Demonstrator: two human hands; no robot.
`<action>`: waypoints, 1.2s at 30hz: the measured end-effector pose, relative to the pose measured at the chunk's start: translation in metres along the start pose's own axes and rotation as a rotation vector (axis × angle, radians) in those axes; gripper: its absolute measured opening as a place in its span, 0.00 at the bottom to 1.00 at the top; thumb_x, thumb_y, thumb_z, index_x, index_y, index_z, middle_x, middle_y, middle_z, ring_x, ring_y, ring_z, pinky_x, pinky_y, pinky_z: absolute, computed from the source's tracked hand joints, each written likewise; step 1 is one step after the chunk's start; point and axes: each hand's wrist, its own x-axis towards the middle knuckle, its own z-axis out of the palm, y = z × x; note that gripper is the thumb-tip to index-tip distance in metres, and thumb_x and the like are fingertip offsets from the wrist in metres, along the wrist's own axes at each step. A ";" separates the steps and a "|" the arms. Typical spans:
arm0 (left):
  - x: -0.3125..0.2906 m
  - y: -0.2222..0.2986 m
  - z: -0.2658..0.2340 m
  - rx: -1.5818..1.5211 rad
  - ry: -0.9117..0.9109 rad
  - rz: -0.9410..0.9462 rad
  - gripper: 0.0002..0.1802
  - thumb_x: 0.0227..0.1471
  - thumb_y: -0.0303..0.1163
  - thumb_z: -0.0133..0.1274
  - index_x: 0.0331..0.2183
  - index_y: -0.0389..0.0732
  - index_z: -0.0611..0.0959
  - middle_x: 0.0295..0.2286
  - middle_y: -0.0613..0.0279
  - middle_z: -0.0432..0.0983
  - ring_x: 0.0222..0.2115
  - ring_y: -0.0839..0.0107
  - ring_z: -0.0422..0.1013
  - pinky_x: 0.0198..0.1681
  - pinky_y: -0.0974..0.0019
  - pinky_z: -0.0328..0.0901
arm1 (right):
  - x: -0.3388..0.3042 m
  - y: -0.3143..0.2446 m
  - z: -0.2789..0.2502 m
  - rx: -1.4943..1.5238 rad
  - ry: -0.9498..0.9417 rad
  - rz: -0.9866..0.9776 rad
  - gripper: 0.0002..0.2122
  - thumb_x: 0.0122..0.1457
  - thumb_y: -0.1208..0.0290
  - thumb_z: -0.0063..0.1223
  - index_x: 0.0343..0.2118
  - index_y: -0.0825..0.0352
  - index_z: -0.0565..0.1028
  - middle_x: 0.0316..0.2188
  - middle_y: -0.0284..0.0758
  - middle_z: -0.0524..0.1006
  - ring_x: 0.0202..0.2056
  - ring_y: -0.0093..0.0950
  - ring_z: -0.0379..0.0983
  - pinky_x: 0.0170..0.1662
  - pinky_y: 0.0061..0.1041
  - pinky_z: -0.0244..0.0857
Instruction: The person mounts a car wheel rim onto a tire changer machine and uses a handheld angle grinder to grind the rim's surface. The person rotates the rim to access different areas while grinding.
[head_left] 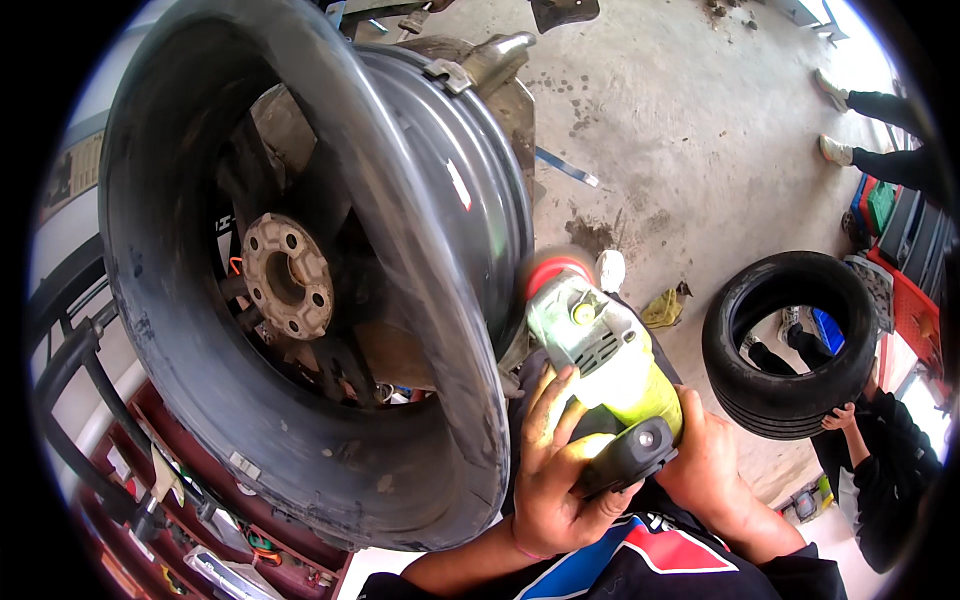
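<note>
At left, black bars above a dark red rack of tools. Next, filling most of the left half, a dark grey rim, without a tyre, with a bolt-holed hub deep inside and a metal clamp at the far edge. At the rim's right side, a red disc, blurred at its border, so probably spinning; touching the rim or just beside it, cannot tell. On the disc's near side, a yellow-green grinder, gripped in both hands. With the left hand, holding the black rear block, fingers curled closed, some reaching along the body. With the right hand, clasping the body from the right, fingertips hidden. In hand, by the look of it: grinding or polishing the rim's outer wall. Called for next, probably: keeping both grips firm, pressing lightly, tracing slowly around the curve. Farther right, on the floor, a yellow cloth. At right, a tyre, held by a co-worker's hand.
</note>
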 end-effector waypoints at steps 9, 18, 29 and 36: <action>-0.032 -0.006 0.009 0.024 -0.030 0.025 0.26 0.58 0.50 0.61 0.45 0.36 0.79 0.59 0.28 0.63 0.64 0.31 0.56 0.67 0.36 0.51 | -0.024 0.015 0.009 0.073 0.006 0.001 0.34 0.41 0.66 0.75 0.52 0.69 0.70 0.33 0.47 0.81 0.36 0.49 0.81 0.39 0.42 0.74; -0.109 0.003 0.004 0.164 0.033 -0.145 0.24 0.55 0.50 0.64 0.42 0.40 0.81 0.54 0.43 0.71 0.62 0.36 0.60 0.65 0.37 0.55 | -0.052 0.026 0.037 -0.035 -0.150 -0.169 0.34 0.39 0.65 0.76 0.50 0.69 0.72 0.33 0.42 0.80 0.33 0.43 0.81 0.35 0.37 0.75; -0.132 -0.015 0.001 0.119 0.094 -0.161 0.29 0.58 0.50 0.62 0.45 0.31 0.78 0.60 0.24 0.57 0.65 0.36 0.56 0.66 0.43 0.54 | -0.038 0.028 0.059 -0.045 -0.185 -0.240 0.33 0.39 0.63 0.76 0.49 0.71 0.73 0.32 0.42 0.79 0.32 0.43 0.80 0.35 0.37 0.74; -0.117 -0.014 -0.001 0.184 0.030 -0.093 0.30 0.58 0.51 0.62 0.43 0.31 0.79 0.61 0.25 0.58 0.65 0.36 0.56 0.67 0.43 0.53 | -0.038 0.030 0.061 -0.012 -0.159 -0.194 0.33 0.39 0.63 0.76 0.49 0.69 0.72 0.32 0.42 0.80 0.32 0.43 0.80 0.35 0.38 0.74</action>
